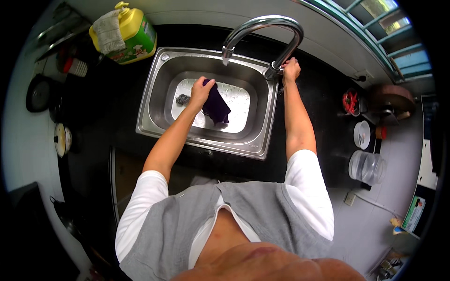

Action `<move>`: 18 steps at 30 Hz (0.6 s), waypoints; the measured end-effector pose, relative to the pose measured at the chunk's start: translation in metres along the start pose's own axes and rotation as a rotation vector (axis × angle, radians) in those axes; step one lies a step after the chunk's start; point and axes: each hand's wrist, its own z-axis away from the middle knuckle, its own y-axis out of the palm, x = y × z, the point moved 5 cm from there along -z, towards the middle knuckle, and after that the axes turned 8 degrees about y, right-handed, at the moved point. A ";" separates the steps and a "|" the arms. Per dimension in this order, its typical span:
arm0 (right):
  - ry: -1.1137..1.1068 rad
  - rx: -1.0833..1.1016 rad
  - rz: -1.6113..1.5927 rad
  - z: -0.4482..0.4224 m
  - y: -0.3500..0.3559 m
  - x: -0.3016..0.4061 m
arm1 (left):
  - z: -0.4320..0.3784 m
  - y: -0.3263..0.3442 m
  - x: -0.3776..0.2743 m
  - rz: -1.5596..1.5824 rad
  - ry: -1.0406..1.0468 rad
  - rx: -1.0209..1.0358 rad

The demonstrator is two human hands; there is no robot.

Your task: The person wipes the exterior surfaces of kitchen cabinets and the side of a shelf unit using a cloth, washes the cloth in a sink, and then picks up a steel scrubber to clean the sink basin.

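My left hand (pixel 201 92) pinches a dark purple cloth (pixel 218 107) by its upper end. The cloth hangs down inside a stainless steel sink (pixel 262 138). Just left of it on the sink floor lies a metal scouring pad (pixel 182 100). My right hand (pixel 291 70) is at the base of a tall chrome gooseneck tap (pixel 262 21), with its fingers on the tap's lever (pixel 280 72). Most of the lever is hidden by the hand. A pale tip shows under the spout; whether it is running water, I cannot tell. Wet drops cover the sink floor.
A yellow-green pump jug (pixel 135 33) with a grey rag (pixel 108 33) over it stands behind the sink's left corner. On the black counter (pixel 102 102) at left is a lidded enamel pot (pixel 62 139). Red peppers (pixel 349 102), a white bowl (pixel 361 135) and a clear jar (pixel 366 167) stand right.
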 end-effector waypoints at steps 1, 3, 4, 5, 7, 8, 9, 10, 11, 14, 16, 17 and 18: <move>0.059 0.009 -0.107 0.005 0.004 -0.002 | -0.001 0.000 -0.001 -0.014 -0.002 -0.008; 0.076 0.050 -0.220 0.016 0.008 0.004 | -0.003 0.002 -0.001 0.085 -0.053 -0.002; 0.036 0.057 -0.278 0.016 0.008 0.004 | -0.009 0.005 0.004 0.109 -0.064 0.017; -0.003 0.065 -0.337 0.015 0.004 0.004 | -0.013 0.010 0.009 0.134 -0.075 0.035; -0.043 0.093 -0.439 0.012 -0.011 0.002 | -0.015 0.028 -0.002 0.156 -0.037 0.112; 0.019 0.114 -0.477 0.028 -0.013 -0.001 | -0.012 0.026 0.000 0.124 0.041 0.115; -0.092 0.060 -0.482 0.055 -0.013 -0.002 | -0.010 0.022 0.003 0.085 0.121 0.117; -0.209 0.062 -0.367 0.098 -0.007 0.001 | -0.009 0.016 0.009 0.012 0.161 0.128; -0.342 0.043 -0.253 0.144 0.000 0.010 | -0.008 0.015 0.010 -0.050 0.201 0.155; -0.545 0.602 -0.110 0.196 0.069 -0.009 | -0.011 0.029 -0.029 -0.201 0.285 0.322; -0.426 0.891 0.137 0.199 0.104 -0.026 | -0.007 0.026 -0.046 -0.361 0.334 0.158; -0.237 0.993 0.346 0.193 0.110 -0.040 | -0.010 0.021 -0.047 -0.319 0.244 0.141; -0.111 0.991 0.372 0.195 0.110 -0.039 | -0.008 0.005 -0.043 -0.326 0.213 0.062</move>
